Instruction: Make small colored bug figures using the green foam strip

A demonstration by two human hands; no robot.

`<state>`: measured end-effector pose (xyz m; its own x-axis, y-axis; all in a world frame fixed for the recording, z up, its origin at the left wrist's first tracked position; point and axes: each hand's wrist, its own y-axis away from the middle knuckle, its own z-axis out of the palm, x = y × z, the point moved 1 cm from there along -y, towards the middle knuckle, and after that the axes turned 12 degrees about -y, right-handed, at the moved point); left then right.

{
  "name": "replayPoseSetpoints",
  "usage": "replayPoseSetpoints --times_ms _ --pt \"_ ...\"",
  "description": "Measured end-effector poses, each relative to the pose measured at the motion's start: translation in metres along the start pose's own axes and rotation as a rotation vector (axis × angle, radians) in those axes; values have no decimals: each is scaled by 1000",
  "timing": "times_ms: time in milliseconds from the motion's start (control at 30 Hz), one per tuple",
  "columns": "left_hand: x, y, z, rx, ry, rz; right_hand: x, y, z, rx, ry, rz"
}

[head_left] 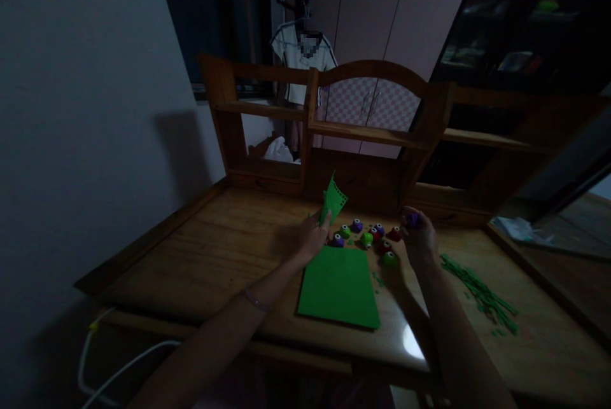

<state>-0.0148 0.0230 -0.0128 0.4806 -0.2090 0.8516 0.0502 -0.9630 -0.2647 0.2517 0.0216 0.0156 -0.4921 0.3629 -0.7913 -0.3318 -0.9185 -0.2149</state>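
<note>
Green paper is the brightest thing in a dim room, on a wooden bench (pixel 200 256) set against a pale wall.

Toward the left, the left hand (pixel 312 237) is raised just above the bench. Its fingers (pixel 325 221) pinch the lower edge of a green paper scrap (pixel 333 200), which stands upright and slightly tilted, with a row of small punched holes along its upper right edge.

Below that hand, a flat green sheet (pixel 338 285) lies on the bench, with its near edge close to the front rim.

Between the two hands sits a cluster of small round paper punches (pixel 367 236) in green, purple and red, resting on the bench just beyond the sheet's far edge, with tiny green bits scattered around them.

To the right, the right hand (pixel 419 237) is lifted, and its fingers are closed around a purple punch (pixel 413 219) held at the fingertips, just above the cluster.

Farther right, a loose heap of thin green paper strips (pixel 480 294) lies on the bench, well apart from both hands.
</note>
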Motion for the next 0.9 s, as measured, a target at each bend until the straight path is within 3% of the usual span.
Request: replayPoseSetpoints --times_ms 100,233,300,400,533,633,733,800,900 --pt "-1 -1 1 -20 65 0 19 3 -4 112 230 -59" --pt "2 -1 2 -74 144 28 26 11 3 122 458 -181" --pt "4 -1 1 -79 159 45 18 14 5 56 613 -228" --pt "4 -2 0 -76 172 29 -4 18 1 -175 944 -298" --pt "1 -4 1 -51 182 34 -26 32 -29 -273 1333 -418" --pt "-1 -3 4 -72 166 78 -26 49 -58 -340 1424 -322" --pt "-2 -2 6 -93 144 88 -26 68 -67 -367 1450 -268" --pt "-2 -2 5 -100 150 84 -36 81 -56 -353 1395 -271" --pt "-2 -4 2 -95 147 75 -70 106 -21 -205 1201 -364"
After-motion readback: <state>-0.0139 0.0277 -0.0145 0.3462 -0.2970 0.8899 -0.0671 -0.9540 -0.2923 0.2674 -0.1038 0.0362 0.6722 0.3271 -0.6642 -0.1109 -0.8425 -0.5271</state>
